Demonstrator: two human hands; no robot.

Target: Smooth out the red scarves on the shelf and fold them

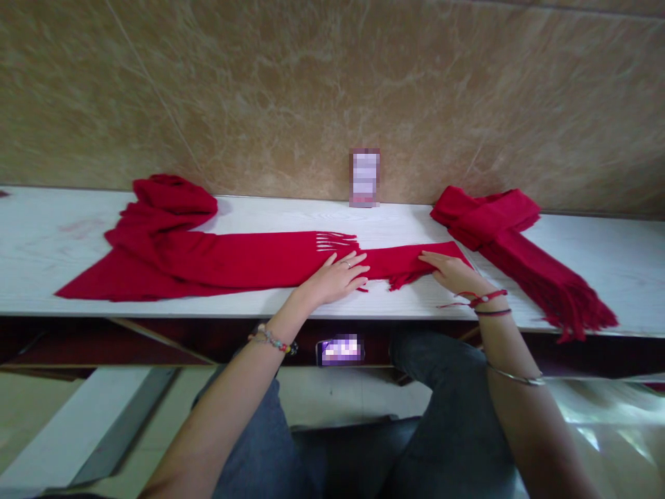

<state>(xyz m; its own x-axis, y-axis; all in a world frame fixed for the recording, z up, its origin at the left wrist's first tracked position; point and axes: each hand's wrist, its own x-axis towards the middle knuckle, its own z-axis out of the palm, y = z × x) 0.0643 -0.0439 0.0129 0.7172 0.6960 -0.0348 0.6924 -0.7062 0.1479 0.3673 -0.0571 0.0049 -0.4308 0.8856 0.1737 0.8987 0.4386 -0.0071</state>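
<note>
A long red scarf lies stretched along the white table, its left part bunched in a heap and one fringed end showing near the middle. Its right part is folded into a narrower strip with fringe along the lower side. My left hand rests flat on the scarf by the fringe, fingers spread, a ring on one finger. On the narrow right part lies my right hand, fingers stretched out over the cloth. Further right, a second red scarf lies loosely folded with its fringed end pointing to the front edge.
A phone leans upright against the brown marbled wall behind the white table. Below the tabletop, another phone with a lit screen lies on a dark shelf. A white bench stands at lower left.
</note>
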